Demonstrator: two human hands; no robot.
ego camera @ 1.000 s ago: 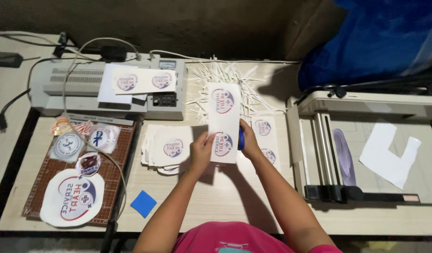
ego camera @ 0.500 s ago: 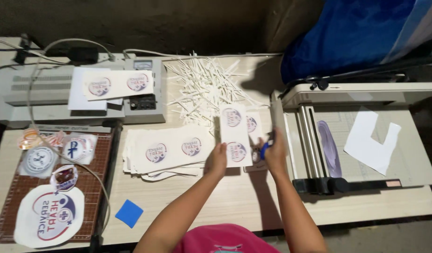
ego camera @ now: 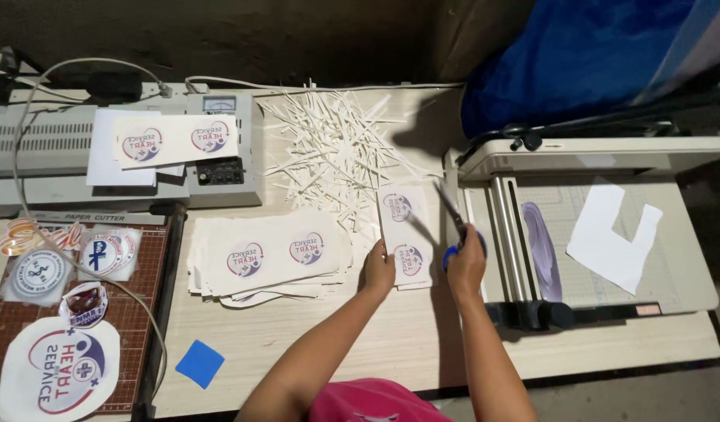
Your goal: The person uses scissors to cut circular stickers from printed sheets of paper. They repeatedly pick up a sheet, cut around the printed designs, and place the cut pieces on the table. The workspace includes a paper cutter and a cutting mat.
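Note:
My left hand point(ego camera: 378, 270) presses on the lower left edge of a white paper strip point(ego camera: 404, 234) printed with two round heart emblems, lying flat on the wooden table point(ego camera: 329, 344). My right hand point(ego camera: 465, 262) grips blue-handled scissors point(ego camera: 452, 223), blades pointing away along the strip's right edge. A stack of similar printed sheets point(ego camera: 270, 254) lies just left of my left hand.
A heap of thin paper offcuts point(ego camera: 333, 152) lies beyond the strip. A laminator point(ego camera: 121, 160) with printed sheets on top stands far left. A brown cutting mat point(ego camera: 71, 312) holds round stickers. A paper trimmer point(ego camera: 587, 227) stands on the right, with a blue cloth point(ego camera: 587, 62) behind it. A blue square point(ego camera: 199, 363) lies near the front.
The strip was held up in both hands; now it lies flat on the table, further right. My right hand has moved the scissors to its right edge.

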